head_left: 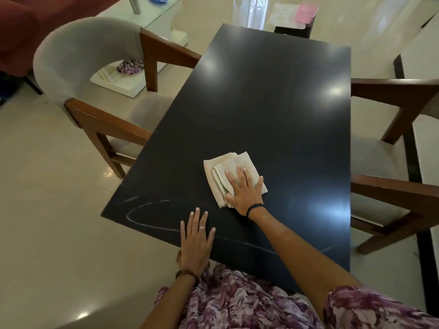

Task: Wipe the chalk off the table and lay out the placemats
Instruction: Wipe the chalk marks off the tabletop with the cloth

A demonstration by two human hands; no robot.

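Fingers [238, 173] of the right hand [244, 191] lay straight and spread, pressing a folded beige cloth [221, 167] flat on the black table [273, 103].

That cloth sat toward the table's near end, roughly midway between its long edges, and the fingers curled round nothing. Left hand [196, 238] rested flat at the near edge, fingers straight, beside a looping chalk line [133, 213] near the near-left corner; a fainter chalk stroke ran along the near edge toward the right. Placemats [288, 16], with something pink on top, lay on a small dark stand beyond the far edge. Wooden-armed chairs [90, 74] stood at both long edges.
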